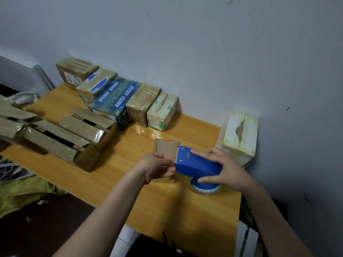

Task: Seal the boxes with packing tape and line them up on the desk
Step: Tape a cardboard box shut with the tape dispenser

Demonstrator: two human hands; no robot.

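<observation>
Now, near desk's right end, I see small brown box (165,147) lying flat. Left hand (157,166) is curled round its near end; right hand (221,168) is wrapped over blue tape dispenser (196,164), cutter end over box top. Tape roll (204,189) rests on desk (126,154). Taped boxes (143,102) line wall behind; open-flapped boxes (61,140) sit left; pale box (239,134) stands right.

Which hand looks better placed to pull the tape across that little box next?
Right, probably: the right hand grips the blue tape dispenser at the small cardboard box, while the left hand holds that box.
</observation>
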